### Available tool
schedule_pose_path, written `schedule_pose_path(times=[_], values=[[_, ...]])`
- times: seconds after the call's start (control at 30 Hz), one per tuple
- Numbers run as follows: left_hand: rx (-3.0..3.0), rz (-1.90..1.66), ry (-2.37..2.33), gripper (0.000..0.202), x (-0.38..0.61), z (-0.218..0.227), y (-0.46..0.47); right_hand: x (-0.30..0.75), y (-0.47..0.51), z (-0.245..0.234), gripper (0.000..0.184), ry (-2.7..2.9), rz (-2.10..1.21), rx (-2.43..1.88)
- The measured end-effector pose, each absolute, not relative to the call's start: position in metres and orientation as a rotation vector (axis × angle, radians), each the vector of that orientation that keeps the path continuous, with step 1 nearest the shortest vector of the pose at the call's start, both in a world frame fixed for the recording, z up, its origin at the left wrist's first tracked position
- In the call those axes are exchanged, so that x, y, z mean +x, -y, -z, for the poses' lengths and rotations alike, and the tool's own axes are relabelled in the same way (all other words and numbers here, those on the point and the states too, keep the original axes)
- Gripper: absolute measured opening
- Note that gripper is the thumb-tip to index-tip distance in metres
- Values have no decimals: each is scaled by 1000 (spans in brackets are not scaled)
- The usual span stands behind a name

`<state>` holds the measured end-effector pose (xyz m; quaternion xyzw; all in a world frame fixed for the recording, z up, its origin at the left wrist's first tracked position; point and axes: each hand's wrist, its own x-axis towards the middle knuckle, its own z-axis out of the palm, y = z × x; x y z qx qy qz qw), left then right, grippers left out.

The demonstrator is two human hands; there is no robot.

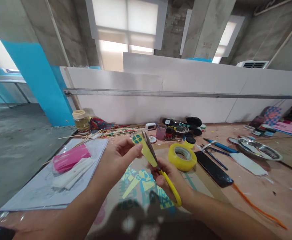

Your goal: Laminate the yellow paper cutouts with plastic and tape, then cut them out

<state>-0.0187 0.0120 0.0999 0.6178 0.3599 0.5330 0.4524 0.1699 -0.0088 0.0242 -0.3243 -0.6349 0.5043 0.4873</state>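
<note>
Pale wood worktable; one roll of yellow tape centre, one black phone right of it. Left hand fingers pinch one yellow paper cut-out w/ teal pattern. Right hand fingers curled thru one pair of yellow-handled scissors, blades on the paper. Risk, imo: blades near left fingertips, could nick them; thin paper could twist & tear.

To your right on the tabletop you have a yellow tape roll, with a black phone just beside it and an orange cord trailing off past the phone. Further right sits a metal tray, with blue pens between it and the tape. On your left, a pink packet lies on a pale sheet, and a lidded jar stands near the white wall panel.
</note>
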Motion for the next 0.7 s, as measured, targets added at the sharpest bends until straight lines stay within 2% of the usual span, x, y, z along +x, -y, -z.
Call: schedule_pose_path(times=[0.17, 0.37, 0.53, 0.7], values=[[1570, -1378, -967, 24, -18, -105, -7, 171, 15, -33, 77, 1671, -1303, -761], [1704, -1464, -1126, 23, -16, -102, -4, 170, 19, -33, 72, 1658, -1335, -735], [1630, -1409, -966, 16, -17, -100, -10, 170, 19, -27, 73, 1609, -1382, -744], [1471, -1431, -884, 61, -12, -101, -6, 170, 17, -27, 69, 1614, -1332, -745]])
